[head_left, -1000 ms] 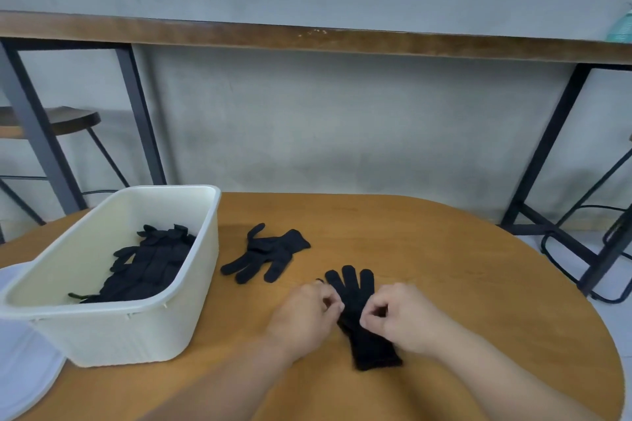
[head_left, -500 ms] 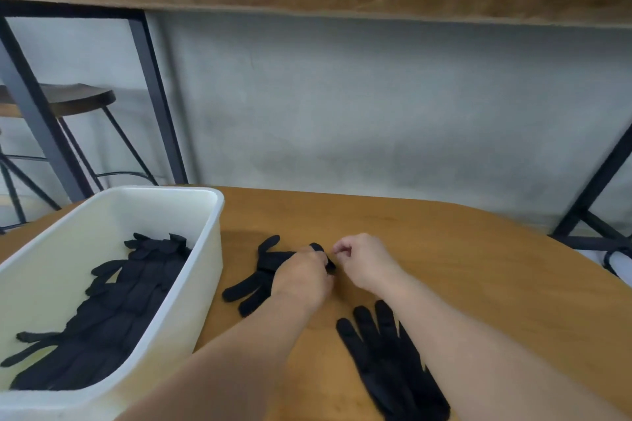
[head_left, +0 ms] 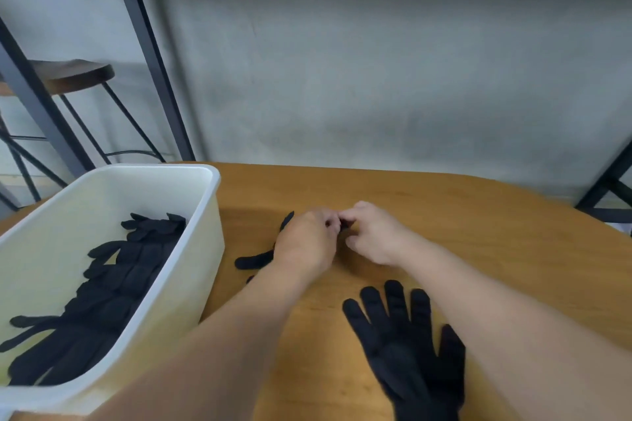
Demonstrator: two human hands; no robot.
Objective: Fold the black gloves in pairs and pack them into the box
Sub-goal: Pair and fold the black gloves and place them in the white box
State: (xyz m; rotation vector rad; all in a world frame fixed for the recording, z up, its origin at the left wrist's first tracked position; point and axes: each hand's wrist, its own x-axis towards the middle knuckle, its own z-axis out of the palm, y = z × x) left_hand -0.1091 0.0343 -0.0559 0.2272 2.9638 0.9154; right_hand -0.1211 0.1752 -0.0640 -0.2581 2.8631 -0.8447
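Nearest the camera, right of the white box [head_left: 205, 249], one black glove [head_left: 407, 349] lies flat on the wooden table [head_left: 478, 215] with its fingers fanned out toward the wall. Further from the camera than that glove, and just right of the box's far corner, the left hand [head_left: 307, 243] and right hand [head_left: 371, 234] meet with curled fingers over a second glove [head_left: 254, 260]. Both seem to pinch its cuff between thumb and fingertips, though the left hand covers most of the fabric, so the exact hold cannot be told. Only a couple of that glove's fingers poke out on the box side.

To do this step well, I would lift the pinched glove by the cuff so its fingers hang straight, carry it away from the box and lay it squarely on the flat glove, cuffs and fingertips matched, before folding.

Inside the box, a stack of packed gloves [head_left: 102, 294] lies along the floor.
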